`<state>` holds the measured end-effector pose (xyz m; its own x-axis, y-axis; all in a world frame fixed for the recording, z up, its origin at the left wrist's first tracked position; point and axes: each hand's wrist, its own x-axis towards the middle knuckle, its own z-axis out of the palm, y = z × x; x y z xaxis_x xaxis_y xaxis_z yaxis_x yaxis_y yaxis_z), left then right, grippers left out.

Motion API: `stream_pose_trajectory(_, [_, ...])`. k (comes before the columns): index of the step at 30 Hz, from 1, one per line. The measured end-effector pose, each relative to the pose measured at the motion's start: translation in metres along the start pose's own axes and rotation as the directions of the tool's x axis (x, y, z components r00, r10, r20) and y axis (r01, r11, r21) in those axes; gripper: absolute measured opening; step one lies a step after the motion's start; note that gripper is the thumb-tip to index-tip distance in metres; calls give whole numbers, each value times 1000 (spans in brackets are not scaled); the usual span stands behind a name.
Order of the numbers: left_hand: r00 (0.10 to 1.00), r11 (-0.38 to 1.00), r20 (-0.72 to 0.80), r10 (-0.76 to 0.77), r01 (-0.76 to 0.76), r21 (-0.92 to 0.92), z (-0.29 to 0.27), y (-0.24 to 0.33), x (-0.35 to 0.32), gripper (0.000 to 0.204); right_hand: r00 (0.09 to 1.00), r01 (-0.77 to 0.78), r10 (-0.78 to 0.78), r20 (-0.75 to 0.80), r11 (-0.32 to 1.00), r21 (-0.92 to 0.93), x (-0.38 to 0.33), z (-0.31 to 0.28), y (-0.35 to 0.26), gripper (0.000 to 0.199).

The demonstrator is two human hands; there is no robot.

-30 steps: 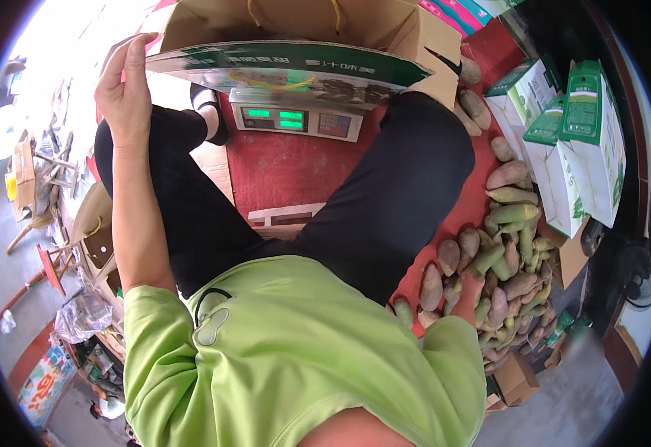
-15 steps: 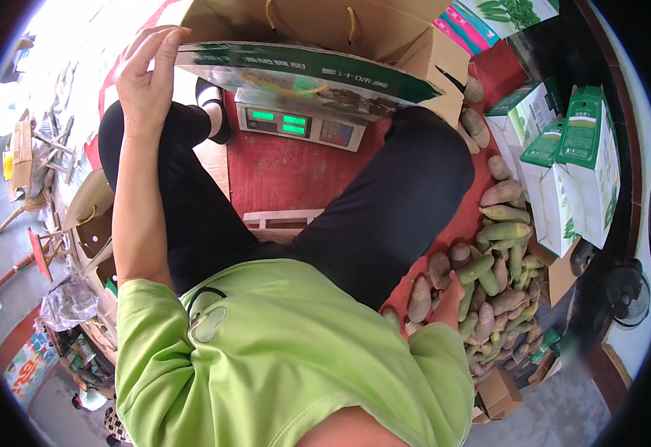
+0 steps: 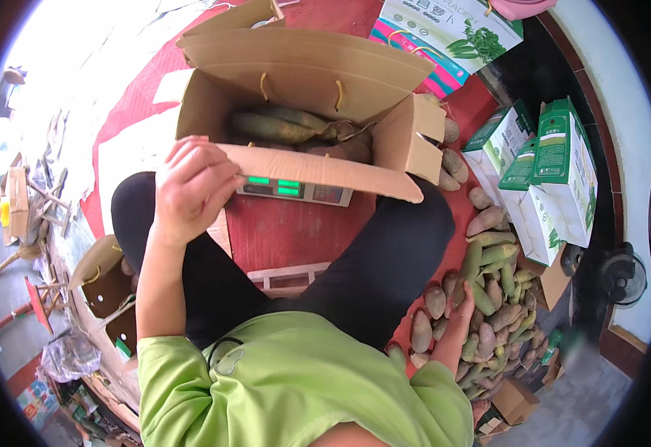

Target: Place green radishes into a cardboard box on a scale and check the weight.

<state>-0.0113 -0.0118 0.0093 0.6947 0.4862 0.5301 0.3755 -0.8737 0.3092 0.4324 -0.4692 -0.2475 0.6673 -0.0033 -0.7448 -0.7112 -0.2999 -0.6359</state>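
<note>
My left hand [image 3: 195,186] is closed on the near flap [image 3: 325,170] of an open cardboard box [image 3: 266,59], at the flap's left end. Several green radishes [image 3: 273,127] and browner ones lie inside the box. It sits on a digital scale [image 3: 325,194] whose green display shows below the flap. At my right side, my right hand [image 3: 459,307] grips a green radish [image 3: 470,262] by its lower end. The radish is tilted up over a heap of radishes [image 3: 508,316]. Part of that hand's fingers is hidden.
Green and white cartons [image 3: 564,171] stand right of the heap, with a small fan [image 3: 623,276] beyond. A printed carton [image 3: 452,37] lies at the far right. Another open box [image 3: 106,279] is at my left. A low wooden stool [image 3: 288,277] shows between my legs.
The near flap has come down toward me with my left hand, so the box's contents now show. My right hand has taken hold of a green radish and raised it on the heap.
</note>
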Motion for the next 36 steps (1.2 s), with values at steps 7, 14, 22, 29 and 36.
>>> stream_pose_trajectory(7, [1000, 997, 3, -20, 20, -78, -5, -10, -4, 20, 780, 593, -516, 354, 791, -153, -148, 116, -146, 50])
stream_pose_trajectory(14, [1000, 994, 2, -11, 11, -111, -5, -14, 0, 20, 354, 901, -463, 813, 401, -164, -270, 230, -244, 57])
stream_pose_trajectory(22, [998, 988, -10, -66, 64, -143, -5, -16, -9, 16, 120, 919, -226, 967, -344, -195, -327, 369, -236, 40])
stream_pose_trajectory(29, [996, 984, -23, -86, 82, -157, -7, -16, -9, 15, 87, 490, 111, 990, -870, 54, -332, 457, -172, 28])
stream_pose_trajectory(36, [992, 985, -69, -109, 99, -139, -7, -22, -12, 14, -54, 920, -33, 998, -391, 37, -324, 458, -176, 41])
